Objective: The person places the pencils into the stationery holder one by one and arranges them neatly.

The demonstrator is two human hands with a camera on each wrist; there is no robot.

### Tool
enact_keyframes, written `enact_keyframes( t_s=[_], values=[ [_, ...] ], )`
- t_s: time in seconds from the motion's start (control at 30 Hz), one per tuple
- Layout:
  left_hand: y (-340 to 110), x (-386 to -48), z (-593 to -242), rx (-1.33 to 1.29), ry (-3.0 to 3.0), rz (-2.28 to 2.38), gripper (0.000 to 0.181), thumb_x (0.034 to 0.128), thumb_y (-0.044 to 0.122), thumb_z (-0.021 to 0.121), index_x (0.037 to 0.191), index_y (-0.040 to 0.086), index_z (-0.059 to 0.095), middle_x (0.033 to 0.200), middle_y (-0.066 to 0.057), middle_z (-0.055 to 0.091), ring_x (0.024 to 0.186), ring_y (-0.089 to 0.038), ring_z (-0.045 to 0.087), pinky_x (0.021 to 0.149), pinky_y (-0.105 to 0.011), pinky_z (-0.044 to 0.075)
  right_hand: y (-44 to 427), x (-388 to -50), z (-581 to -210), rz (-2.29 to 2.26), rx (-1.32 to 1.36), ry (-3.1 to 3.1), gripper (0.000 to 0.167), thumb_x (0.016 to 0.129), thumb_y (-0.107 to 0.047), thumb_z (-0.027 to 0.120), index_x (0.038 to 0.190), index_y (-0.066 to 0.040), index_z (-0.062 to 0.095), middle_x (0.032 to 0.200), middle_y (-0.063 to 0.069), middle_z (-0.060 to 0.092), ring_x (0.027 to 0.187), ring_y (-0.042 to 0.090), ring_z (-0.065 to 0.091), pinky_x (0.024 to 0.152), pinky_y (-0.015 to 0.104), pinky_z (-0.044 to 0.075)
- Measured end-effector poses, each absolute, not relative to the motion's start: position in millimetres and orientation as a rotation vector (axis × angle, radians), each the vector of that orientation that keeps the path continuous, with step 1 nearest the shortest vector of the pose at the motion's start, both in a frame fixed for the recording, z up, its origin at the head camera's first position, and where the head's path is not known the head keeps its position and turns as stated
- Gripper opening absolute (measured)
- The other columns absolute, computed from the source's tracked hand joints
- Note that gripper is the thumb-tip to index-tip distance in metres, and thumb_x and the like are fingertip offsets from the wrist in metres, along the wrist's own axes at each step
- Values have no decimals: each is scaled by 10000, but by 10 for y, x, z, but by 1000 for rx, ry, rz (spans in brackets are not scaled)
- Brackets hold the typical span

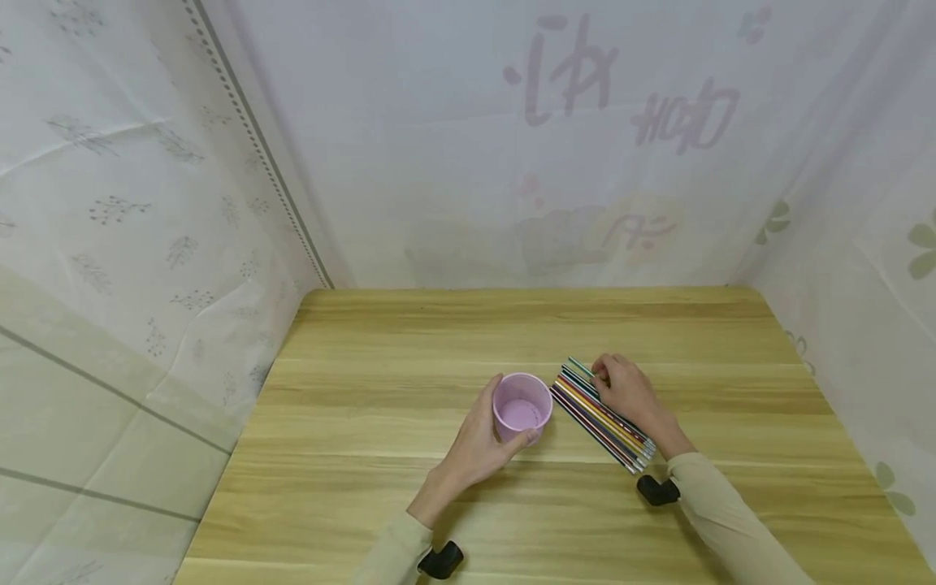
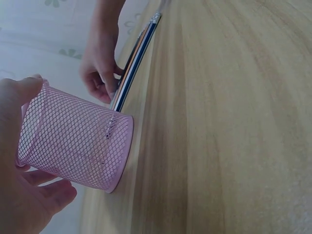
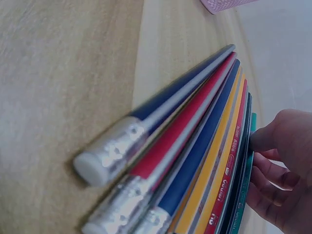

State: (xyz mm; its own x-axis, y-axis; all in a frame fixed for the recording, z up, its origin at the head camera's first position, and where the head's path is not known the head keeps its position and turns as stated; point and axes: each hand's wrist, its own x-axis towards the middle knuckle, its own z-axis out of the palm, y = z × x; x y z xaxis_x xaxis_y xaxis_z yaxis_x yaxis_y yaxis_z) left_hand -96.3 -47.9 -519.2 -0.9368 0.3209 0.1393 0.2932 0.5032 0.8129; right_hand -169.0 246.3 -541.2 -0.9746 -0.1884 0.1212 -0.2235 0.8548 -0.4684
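Wood-grain table (image 1: 351, 366), patterned cloth (image 1: 439, 162) hung behind. Right hand (image 1: 629, 393) pinches the green pencil (image 1: 580, 366) at the row's right-hand edge, its long axis slanting near-right to far-left like the other pencils (image 1: 595, 419). Left hand (image 1: 475, 448), farther from that pencil, grips the pink mesh cup (image 2: 75, 134), mouth up, just left of the row's far ends.
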Motion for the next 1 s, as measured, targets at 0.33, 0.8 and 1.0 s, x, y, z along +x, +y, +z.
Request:
enact_keyframes(
  t_s=[0.33, 0.8, 1.0],
  values=[
    [-465, -969, -5237, 536, 2713, 1446, 979, 837, 445, 798, 1571, 83, 259, 1469, -159, 512, 1333, -287, 541, 1091, -490, 497, 2457, -1707, -5438, 771, 358, -2958, 126, 952, -40, 635, 1049, 40, 639, 909, 153, 644, 818, 260, 616, 708, 436, 550],
    [-466, -991, -5215, 536, 2731, 1435, 942, 820, 467, 803, 1531, 98, 307, 1399, -142, 569, 1263, -273, 593, 1023, -488, 538, 2495, -1726, -5145, 932, 292, -2916, 187, 973, -61, 581, 1120, 38, 639, 950, 159, 651, 815, 250, 637, 692, 392, 565],
    [-470, -996, -5215, 523, 2718, 1447, 949, 808, 461, 814, 1528, 108, 308, 1398, -140, 575, 1264, -274, 594, 1033, -494, 529, 2467, -1723, -5037, 958, 294, -2886, 189, 966, -80, 596, 1111, 32, 644, 956, 161, 680, 799, 239, 661, 693, 381, 583]
  ],
)
